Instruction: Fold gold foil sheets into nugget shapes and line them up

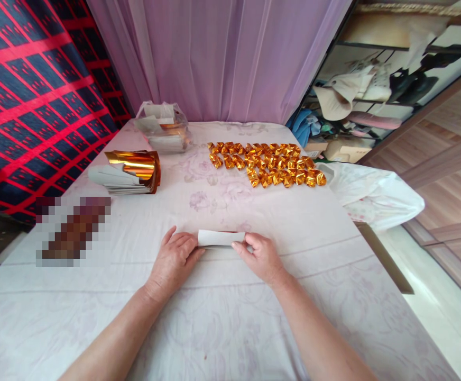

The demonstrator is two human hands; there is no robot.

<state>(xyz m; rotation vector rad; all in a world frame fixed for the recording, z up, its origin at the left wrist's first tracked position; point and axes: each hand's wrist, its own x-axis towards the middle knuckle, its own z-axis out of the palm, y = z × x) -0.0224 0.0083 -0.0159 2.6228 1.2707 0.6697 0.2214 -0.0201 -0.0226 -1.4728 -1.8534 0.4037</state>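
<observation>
Between my two hands a narrow folded strip of paper [219, 238] lies just over the cloth, its white side showing and a thin reddish-gold edge along the top. My left hand [178, 251] pinches the strip's left end between thumb and fingers. At the opposite end my right hand [258, 253] grips it with thumb and bent fingertips. Beyond the hands, folded shiny gold paper pieces [278, 164] sit in rows. To the left stands a stack of gold-and-white paper sheets [131, 172], curled at the top.
A clear plastic bag [163, 127] with more paper stands at the far left of the cloth-covered table [214, 317]. A blurred-out patch [74, 233] hides something at the left. Off the right edge are a white plastic bag [377, 196] and a shelf with caps and shoes [416, 84].
</observation>
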